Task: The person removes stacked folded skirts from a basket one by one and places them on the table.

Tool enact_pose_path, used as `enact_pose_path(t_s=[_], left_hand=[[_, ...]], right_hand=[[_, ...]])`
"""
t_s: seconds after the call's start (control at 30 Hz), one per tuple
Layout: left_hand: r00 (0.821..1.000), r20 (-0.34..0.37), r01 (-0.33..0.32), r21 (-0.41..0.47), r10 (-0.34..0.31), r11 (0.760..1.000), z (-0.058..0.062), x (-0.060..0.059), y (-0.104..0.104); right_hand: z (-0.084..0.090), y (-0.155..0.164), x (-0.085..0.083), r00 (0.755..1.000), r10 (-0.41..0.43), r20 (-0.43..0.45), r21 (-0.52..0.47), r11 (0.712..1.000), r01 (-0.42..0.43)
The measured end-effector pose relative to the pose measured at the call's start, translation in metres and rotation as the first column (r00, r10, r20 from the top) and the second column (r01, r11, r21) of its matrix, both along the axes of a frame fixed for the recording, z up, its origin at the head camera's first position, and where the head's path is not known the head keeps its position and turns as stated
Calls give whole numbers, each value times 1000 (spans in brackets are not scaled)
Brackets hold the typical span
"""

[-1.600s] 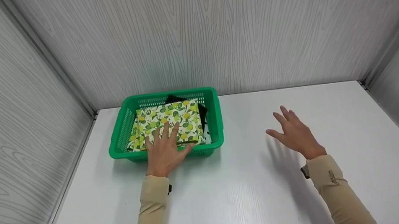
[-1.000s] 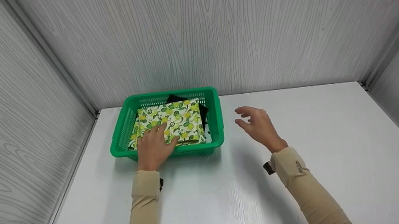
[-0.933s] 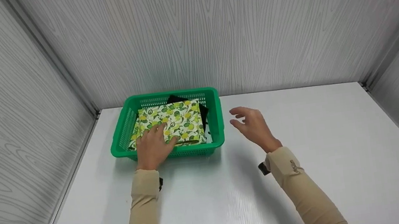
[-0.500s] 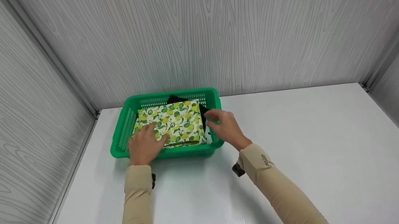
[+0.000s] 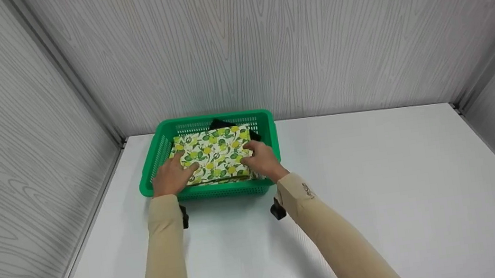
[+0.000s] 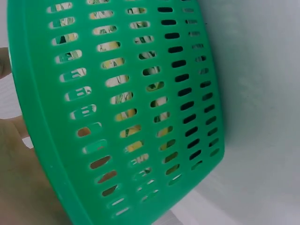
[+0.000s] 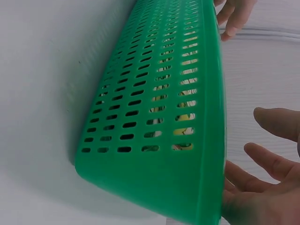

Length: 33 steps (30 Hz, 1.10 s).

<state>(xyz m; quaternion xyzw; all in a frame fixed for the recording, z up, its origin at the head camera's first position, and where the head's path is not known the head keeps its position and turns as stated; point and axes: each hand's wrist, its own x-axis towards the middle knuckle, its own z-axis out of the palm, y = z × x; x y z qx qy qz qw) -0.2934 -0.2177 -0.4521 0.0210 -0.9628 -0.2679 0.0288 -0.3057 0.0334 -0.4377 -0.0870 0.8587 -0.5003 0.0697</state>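
A green plastic basket (image 5: 220, 188) with slotted walls stands at the back left of the white table. In it lies a folded cloth (image 5: 216, 155) printed with yellow lemons and green leaves. My left hand (image 5: 170, 175) reaches over the left part of the basket, its fingers and thumb spread at the cloth's left side. At the cloth's right side my right hand (image 5: 263, 158) reaches in, fingers loosely bent and the thumb apart from them. The right wrist view shows a gap between that thumb and the fingers (image 7: 269, 159). Whether either hand touches the cloth is unclear.
Black material (image 5: 219, 123) shows beneath the printed cloth at the back of the basket. The white table (image 5: 400, 176) extends to the right and toward me. Grey wood-grain panels (image 5: 287, 43) close off the back and both sides.
My right hand has moved left from above the table to the basket's right side, its fingers bending. The left hand has shifted left to the cloth's left side. The basket and cloth stay in place.
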Motion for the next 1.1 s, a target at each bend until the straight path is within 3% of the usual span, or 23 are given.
enact_pose_path(t_s=[0.33,0.63,0.83,1.1], left_hand=[[986,162,-32,36,25,999,-4,-9,-4],[957,287,-80,129,40,988,-5,-14,-8],[968,243,-112,204,61,973,-6,-12,-8],[978,207,-47,236,-3,971,-5,-15,-10]], right_hand=[[-10,-4,-5,975,-81,207,-52,994,93],[-13,-4,-5,947,-31,320,-130,989,76],[-14,-4,-3,959,-17,284,-171,983,68],[-19,-4,-5,961,12,277,-237,970,57]])
